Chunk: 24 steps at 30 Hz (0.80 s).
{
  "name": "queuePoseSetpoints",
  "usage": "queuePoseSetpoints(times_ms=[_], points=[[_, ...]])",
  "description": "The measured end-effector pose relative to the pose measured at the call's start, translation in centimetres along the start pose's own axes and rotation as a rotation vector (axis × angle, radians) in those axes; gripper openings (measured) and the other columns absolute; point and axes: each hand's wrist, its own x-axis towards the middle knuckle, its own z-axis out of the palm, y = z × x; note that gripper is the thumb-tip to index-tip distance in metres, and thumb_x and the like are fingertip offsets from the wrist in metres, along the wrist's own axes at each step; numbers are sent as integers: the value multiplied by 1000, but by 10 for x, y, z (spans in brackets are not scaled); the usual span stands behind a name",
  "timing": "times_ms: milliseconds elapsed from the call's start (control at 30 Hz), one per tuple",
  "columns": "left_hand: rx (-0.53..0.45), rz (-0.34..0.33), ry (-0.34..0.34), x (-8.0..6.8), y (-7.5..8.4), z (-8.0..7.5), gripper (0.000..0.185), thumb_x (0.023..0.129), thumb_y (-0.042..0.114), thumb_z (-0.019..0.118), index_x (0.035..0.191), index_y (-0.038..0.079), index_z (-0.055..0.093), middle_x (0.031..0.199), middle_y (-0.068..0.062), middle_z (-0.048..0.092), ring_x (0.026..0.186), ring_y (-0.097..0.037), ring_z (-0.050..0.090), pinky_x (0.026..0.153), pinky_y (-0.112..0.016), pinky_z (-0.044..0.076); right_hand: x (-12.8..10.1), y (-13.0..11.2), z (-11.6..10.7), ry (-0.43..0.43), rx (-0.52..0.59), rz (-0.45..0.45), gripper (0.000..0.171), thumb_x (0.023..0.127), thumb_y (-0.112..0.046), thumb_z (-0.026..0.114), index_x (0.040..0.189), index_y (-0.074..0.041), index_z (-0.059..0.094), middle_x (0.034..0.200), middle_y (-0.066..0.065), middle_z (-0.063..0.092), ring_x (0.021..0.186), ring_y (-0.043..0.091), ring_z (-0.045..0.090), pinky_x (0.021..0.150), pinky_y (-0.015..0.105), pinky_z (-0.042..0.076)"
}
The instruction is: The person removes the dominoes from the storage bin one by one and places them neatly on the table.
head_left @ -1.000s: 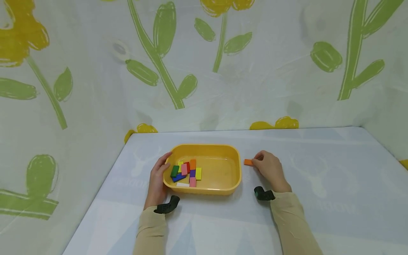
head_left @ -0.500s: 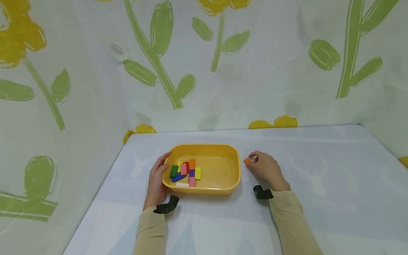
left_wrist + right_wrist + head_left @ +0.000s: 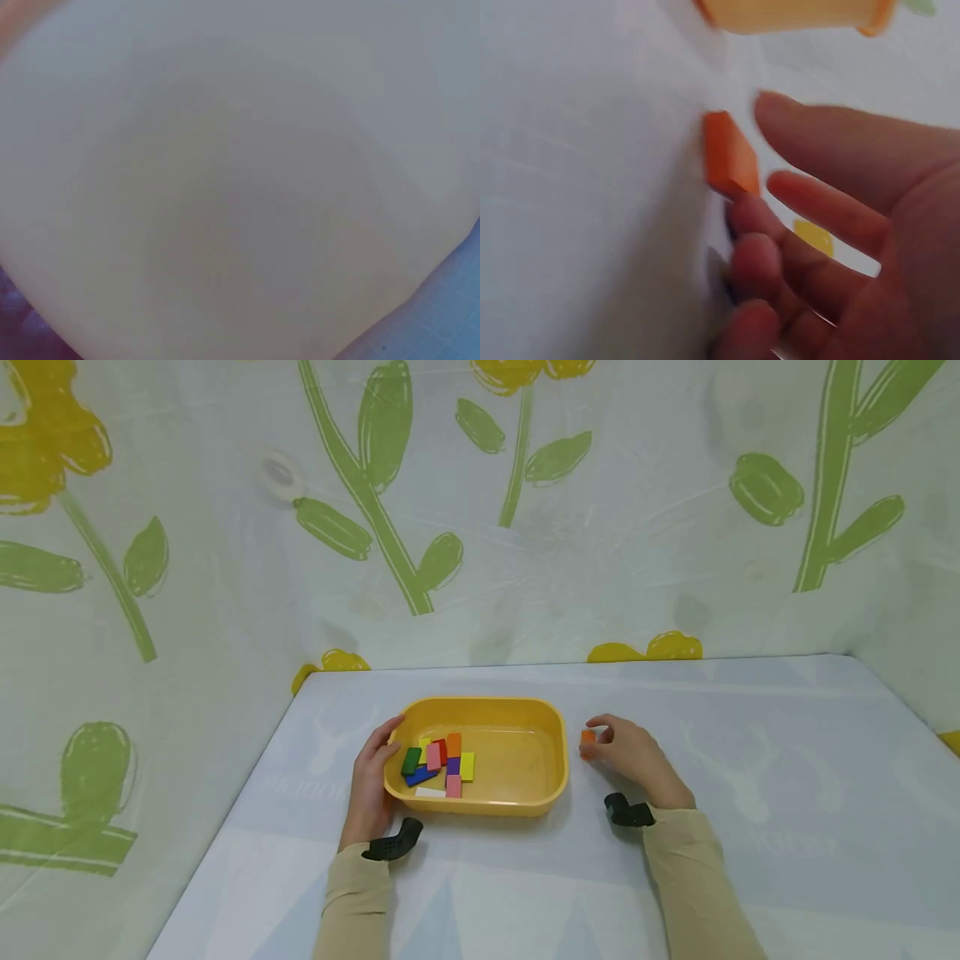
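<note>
In the head view, my left hand [image 3: 370, 783] grips the left end of a yellow plastic tub [image 3: 517, 806], thumb at the rim. Inside the tub, toward its left side, lie several small domino-like blocks: green [image 3: 411, 762], blue [image 3: 422, 776], white [image 3: 431, 792], yellow [image 3: 467, 767], purple, red, orange and pink. Just right of the tub is a single orange block [image 3: 730, 154] on the table. My right hand [image 3: 636, 760] is around it; in the right wrist view a fingertip meets its near end, while the thumb [image 3: 780, 116] is apart from it.
The table [image 3: 502, 893] has a pale printed cloth. A flower-patterned cloth wall [image 3: 630, 560] rises behind it and at the left. Black wrist devices [image 3: 628, 812] sit at both cuffs. A blurred pale surface [image 3: 240, 180] fills most of the left wrist view.
The orange block, lying sideways in the right hand's pinch, has been turned so its long side runs away from me. The right thumb has come off it. The left hand and tub stay put.
</note>
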Motion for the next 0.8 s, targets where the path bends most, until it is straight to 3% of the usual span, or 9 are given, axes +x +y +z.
queuePoseSetpoints(times_ms=[167,633,800], points=[[4,8,-7,1,2,0,36,91,18,40,125,25,50,135,13,36,124,-11,30,102,-34,29,1,-1,-3,-65,-8,-35,49,77,-25,67,121,-11,52,89,5,53,78,21,46,68,31,39],[-1,-44,9,-2,-1,1,36,91,17,41,124,27,52,134,14,35,123,-11,31,101,-33,30,-1,0,3,-22,-46,-37,46,78,-22,65,121,-12,53,88,5,53,78,22,46,68,33,41],[9,-13,4,0,1,0,37,91,17,40,124,26,51,135,13,35,124,-11,30,101,-34,29,1,-1,1,-23,-40,-42,48,79,-25,64,123,-12,51,89,5,53,78,21,46,68,32,41]])
